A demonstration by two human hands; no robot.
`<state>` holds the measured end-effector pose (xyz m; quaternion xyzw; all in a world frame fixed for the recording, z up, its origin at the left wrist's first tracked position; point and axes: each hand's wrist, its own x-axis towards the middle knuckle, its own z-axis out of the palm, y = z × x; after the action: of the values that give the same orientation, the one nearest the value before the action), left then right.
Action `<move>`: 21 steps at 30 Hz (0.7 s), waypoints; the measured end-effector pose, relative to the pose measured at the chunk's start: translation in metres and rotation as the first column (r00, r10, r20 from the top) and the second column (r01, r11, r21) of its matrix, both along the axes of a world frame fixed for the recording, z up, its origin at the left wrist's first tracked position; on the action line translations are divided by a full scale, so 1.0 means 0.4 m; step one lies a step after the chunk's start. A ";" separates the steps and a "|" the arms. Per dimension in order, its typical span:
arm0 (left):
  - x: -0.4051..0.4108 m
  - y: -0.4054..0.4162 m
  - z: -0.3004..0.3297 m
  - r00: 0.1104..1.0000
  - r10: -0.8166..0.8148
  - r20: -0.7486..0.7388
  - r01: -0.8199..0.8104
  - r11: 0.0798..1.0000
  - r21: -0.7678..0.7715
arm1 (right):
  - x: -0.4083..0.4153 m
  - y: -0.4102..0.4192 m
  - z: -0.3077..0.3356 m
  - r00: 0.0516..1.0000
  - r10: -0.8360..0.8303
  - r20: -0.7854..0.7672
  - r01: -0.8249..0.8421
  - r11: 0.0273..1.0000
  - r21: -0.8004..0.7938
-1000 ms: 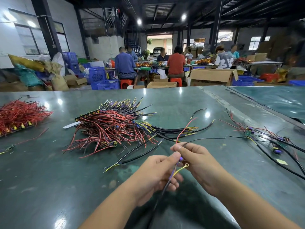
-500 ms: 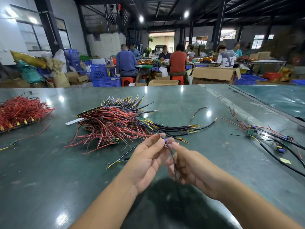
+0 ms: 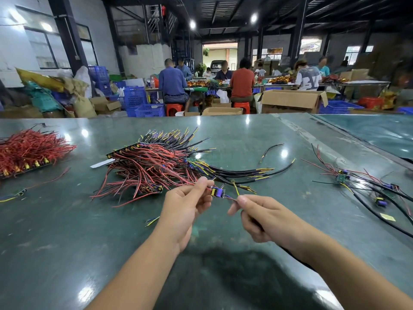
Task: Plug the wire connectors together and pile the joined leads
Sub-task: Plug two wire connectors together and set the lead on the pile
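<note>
My left hand (image 3: 186, 205) pinches the red-wire end of a small purple and yellow connector module (image 3: 218, 191), held just above the green table (image 3: 67, 231). My right hand (image 3: 261, 217) pinches the purple and yellow leads on the module's other side and grips a black cable that runs back under the wrist. A short yellow wire tip (image 3: 235, 188) sticks up between the hands. Behind them lies a big pile of red wires with connector boards (image 3: 152, 168), with black cables (image 3: 243, 173) fanning out to its right.
A second heap of red wires (image 3: 29, 151) lies at the far left. Joined leads with small boards (image 3: 362, 186) are spread at the right. A loose black lead (image 3: 271, 148) lies beyond the pile. People sit at benches behind, among boxes and blue crates.
The hands have moved apart and forward from a close huddle. The module now shows stretched between them, my left hand on its red side and my right on its lead side.
</note>
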<state>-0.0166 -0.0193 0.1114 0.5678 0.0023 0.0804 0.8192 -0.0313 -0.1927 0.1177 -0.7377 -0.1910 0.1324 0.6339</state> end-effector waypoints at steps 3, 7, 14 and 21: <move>0.008 0.018 0.007 0.998 0.070 0.007 -0.070 0.997 -0.023 | 0.003 -0.012 0.000 0.999 0.015 0.029 -0.013 0.998 -0.055; 0.024 0.060 0.016 0.983 0.184 -0.016 -0.185 0.979 -0.085 | 0.003 -0.028 0.000 0.999 0.029 0.027 -0.025 0.989 -0.142; 0.035 0.094 0.018 0.953 0.299 -0.041 -0.302 0.941 -0.156 | 0.006 -0.027 -0.011 0.999 0.015 0.037 -0.010 0.988 -0.152; 0.041 0.111 0.019 0.932 0.342 -0.122 -0.362 0.903 -0.232 | 0.003 -0.013 -0.013 0.994 0.113 0.004 -0.111 0.981 -0.157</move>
<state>-0.0004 0.0253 0.1189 0.4526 0.1470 0.2037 0.8556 -0.0302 -0.1981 0.1126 -0.7742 -0.2254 0.1776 0.5642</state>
